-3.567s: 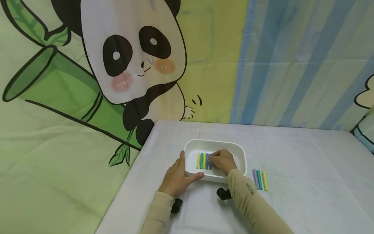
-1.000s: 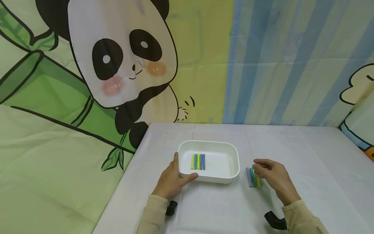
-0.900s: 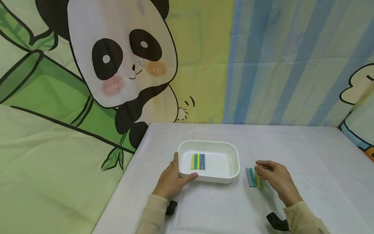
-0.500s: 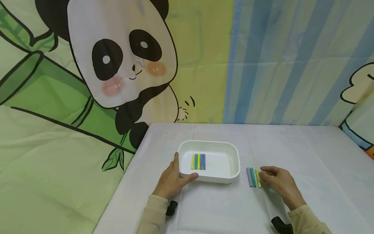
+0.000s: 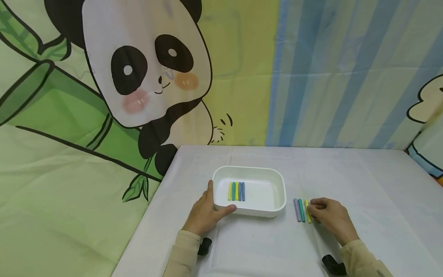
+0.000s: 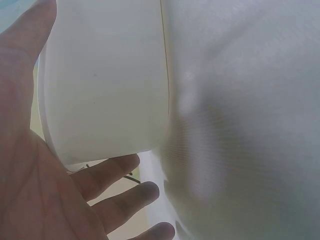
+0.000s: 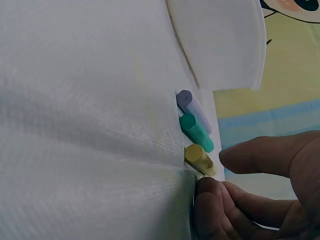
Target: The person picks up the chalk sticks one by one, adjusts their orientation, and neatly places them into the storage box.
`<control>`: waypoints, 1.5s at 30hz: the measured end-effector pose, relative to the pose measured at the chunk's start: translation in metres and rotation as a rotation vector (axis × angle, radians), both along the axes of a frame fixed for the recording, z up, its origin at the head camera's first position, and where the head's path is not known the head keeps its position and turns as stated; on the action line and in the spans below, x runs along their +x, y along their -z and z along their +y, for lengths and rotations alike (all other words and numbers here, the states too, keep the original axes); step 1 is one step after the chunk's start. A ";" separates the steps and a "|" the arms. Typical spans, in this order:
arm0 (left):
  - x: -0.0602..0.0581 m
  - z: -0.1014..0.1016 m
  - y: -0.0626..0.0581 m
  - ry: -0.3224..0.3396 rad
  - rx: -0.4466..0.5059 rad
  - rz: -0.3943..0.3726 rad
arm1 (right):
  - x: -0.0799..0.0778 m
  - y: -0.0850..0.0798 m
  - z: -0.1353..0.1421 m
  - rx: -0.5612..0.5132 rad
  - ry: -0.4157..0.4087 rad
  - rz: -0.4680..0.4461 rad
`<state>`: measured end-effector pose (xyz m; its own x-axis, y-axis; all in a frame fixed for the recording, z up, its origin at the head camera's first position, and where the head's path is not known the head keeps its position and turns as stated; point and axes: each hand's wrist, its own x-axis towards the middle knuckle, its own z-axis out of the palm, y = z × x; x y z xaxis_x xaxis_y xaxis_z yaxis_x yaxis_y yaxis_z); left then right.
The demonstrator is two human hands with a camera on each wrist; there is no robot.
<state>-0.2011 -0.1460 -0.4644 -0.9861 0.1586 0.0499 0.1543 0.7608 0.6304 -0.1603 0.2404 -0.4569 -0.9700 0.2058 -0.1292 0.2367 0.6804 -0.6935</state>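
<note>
My left hand (image 5: pixel 204 213) rests against the left end of a white tray (image 5: pixel 264 212), fingers straight along its side and thumb along its near wall. In the left wrist view the fingers reach past the tray's corner. Several chalk sticks lie side by side inside: yellow, green, yellow and blue. Right of the tray, on the cloth, lie a purple chalk stick (image 5: pixel 297 210), a green chalk stick (image 5: pixel 301 210) and a yellow chalk stick (image 7: pixel 199 158). My right hand (image 5: pixel 333 220) is at the yellow one; its thumb and fingertips stand apart, with no grip visible.
A white cloth covers the table (image 5: pixel 263 246). Behind it hangs a printed curtain (image 5: pixel 238 77) with a panda and blue stripes. Black wrist-camera parts (image 5: pixel 205 246) show beneath the sleeves.
My right hand was at a blue chalk stick in the tray earlier. It has since come to the yellow stick on the table, shifting slightly nearer over the last second. My left hand stays put.
</note>
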 end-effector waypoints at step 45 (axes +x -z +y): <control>0.002 -0.001 -0.001 0.007 0.012 0.010 | -0.006 0.007 -0.001 0.032 0.022 0.009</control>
<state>-0.1989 -0.1473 -0.4633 -0.9844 0.1647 0.0617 0.1658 0.7519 0.6381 -0.1667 0.2394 -0.4636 -0.9663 0.2314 -0.1131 0.2458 0.6971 -0.6735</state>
